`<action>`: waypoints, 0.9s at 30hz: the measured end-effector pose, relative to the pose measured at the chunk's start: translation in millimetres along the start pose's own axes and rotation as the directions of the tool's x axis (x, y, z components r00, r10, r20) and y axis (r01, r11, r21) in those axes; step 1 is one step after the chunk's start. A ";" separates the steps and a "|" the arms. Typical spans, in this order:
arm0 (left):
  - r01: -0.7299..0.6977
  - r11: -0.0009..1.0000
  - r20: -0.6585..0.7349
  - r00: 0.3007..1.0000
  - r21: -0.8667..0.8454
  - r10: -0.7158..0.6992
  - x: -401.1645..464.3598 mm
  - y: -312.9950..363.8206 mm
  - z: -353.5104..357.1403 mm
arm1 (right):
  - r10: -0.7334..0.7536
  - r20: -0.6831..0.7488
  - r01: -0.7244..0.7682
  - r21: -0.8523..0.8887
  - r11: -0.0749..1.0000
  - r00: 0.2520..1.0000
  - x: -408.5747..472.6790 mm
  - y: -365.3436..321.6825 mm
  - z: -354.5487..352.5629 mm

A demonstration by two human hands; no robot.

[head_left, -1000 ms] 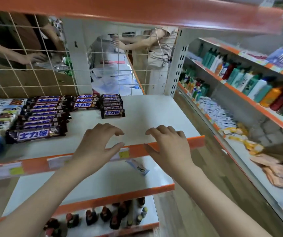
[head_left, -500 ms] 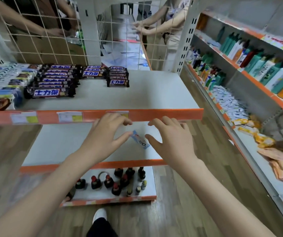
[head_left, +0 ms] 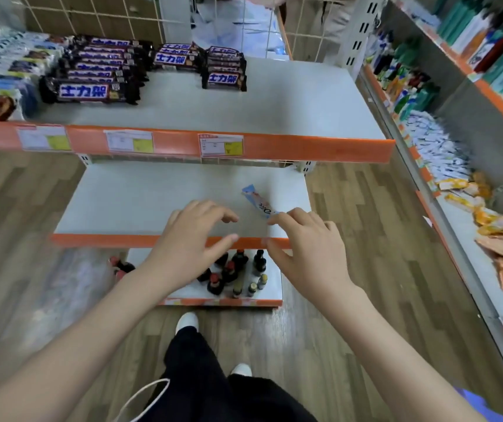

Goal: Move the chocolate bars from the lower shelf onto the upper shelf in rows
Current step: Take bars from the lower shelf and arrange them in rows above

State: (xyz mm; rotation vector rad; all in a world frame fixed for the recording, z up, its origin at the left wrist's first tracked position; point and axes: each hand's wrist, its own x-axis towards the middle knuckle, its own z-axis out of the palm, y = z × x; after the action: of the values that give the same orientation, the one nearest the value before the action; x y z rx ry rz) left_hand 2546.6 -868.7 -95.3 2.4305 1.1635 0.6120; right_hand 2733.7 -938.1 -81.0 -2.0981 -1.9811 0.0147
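Three rows of chocolate bars (head_left: 92, 71) marked 士力架 lie on the far left of the upper shelf (head_left: 274, 114). We hold our left hand (head_left: 189, 242) and right hand (head_left: 308, 251) over the lower shelf (head_left: 140, 202), fingers loosely curved, grasping nothing, right fingertips touching a blue packet (head_left: 257, 202) with unreadable print.

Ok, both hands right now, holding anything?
Left hand: open, holding nothing.
Right hand: open, holding nothing; fingertips near the blue packet.
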 end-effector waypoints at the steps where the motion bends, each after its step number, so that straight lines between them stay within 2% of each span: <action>1: 0.009 1.000 0.011 1.000 0.004 -0.009 0.1 -1.7 3.2 | 0.001 0.010 -0.001 0.008 1.000 1.000 1.1 0.1 4.1; 5: 0.032 0.999 0.068 0.997 0.023 -0.033 -0.1 -7.4 16.2 | -0.001 0.074 0.000 0.017 1.000 0.997 7.6 0.9 22.8; 14: 0.079 0.995 0.197 0.976 0.062 -0.090 11.4 -37.1 51.0 | 0.028 0.123 -0.038 0.079 0.996 0.992 18.6 1.8 72.4; 27: 0.113 0.989 0.230 0.964 0.093 -0.132 53.1 -121.6 139.2 | 0.031 0.086 -0.038 0.081 0.996 0.996 68.9 37.7 174.0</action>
State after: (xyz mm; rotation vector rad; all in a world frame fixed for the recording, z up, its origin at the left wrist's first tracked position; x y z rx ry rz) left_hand 2573.5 -775.2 -261.2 2.3937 1.2461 0.2359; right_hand 2744.2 -841.0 -245.1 -2.1114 -1.9557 0.1912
